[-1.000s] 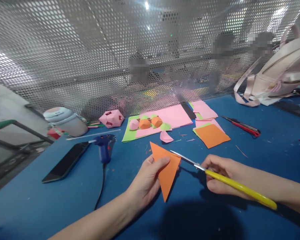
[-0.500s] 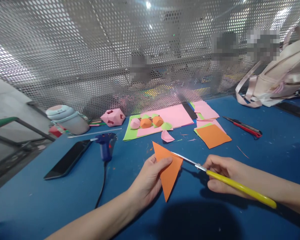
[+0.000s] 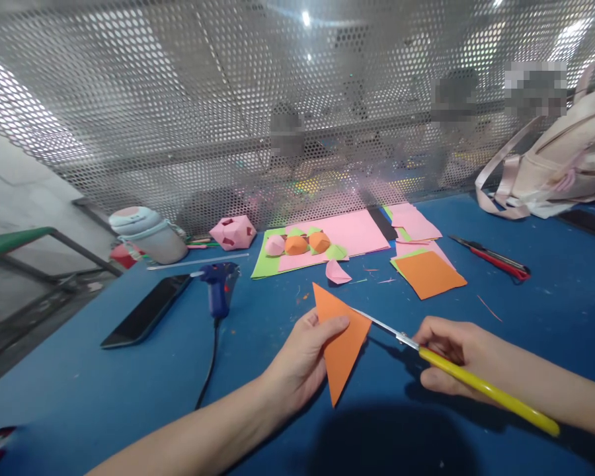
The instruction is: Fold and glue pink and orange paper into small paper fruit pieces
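My left hand [image 3: 302,357] pinches an orange paper triangle [image 3: 342,347] above the blue table, thumb on top, one corner pointing down. My right hand [image 3: 451,357] grips yellow-handled scissors [image 3: 456,373]. Their metal blades reach left to the triangle's right edge. Behind the triangle lie a flat orange square [image 3: 429,274], pink sheets [image 3: 352,235] and a green sheet [image 3: 268,261] bearing small folded orange, pink and green paper pieces [image 3: 305,244].
A blue glue gun [image 3: 221,291] with a black cord and a dark phone [image 3: 146,311] lie to the left. A lidded cup [image 3: 149,235] and a pink paper ball [image 3: 233,233] stand by the perforated metal screen. A red cutter [image 3: 496,258] and a pink backpack [image 3: 560,165] are on the right.
The scissor blades have slid further into the orange triangle's right edge. Both hands sit slightly lower and to the right in view, as the camera shifted.
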Demonstrator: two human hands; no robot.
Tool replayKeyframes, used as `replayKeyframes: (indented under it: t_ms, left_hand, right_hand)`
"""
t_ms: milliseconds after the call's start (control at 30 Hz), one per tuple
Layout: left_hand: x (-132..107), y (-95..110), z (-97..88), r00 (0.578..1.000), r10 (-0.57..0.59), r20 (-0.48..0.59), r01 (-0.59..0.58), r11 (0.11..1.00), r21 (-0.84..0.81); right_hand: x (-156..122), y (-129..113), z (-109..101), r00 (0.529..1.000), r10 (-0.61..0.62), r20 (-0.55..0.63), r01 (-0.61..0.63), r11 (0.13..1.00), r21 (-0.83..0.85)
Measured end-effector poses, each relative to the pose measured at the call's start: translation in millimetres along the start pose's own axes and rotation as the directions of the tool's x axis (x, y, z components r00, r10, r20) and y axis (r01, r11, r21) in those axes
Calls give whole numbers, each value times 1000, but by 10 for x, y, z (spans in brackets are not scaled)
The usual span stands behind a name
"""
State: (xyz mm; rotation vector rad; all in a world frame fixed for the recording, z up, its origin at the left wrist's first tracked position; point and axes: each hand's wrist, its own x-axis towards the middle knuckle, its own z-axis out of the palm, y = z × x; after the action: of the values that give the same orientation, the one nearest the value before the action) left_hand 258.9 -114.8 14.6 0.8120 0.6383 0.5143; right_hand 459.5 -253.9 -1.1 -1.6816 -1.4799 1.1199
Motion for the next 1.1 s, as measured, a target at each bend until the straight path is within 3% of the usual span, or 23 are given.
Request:
replayKeyframes:
  t_ms: [367,800,1100]
  left_hand:
    - [-32,-45,32,997,-7,80,7,1000,-5]
    - [-46,-69,36,993,-25,114,30,999,-35]
    - [-25,-84,-11,995,-72,75,75,997,-37]
  right_hand:
    - [9,-132,41,1000,7,-30,-9,998,-68]
    - [13,-143,93,999,6,-33,-7,1000,-24]
    - [9,-182,124,998,15,-62,-21,995,-94]
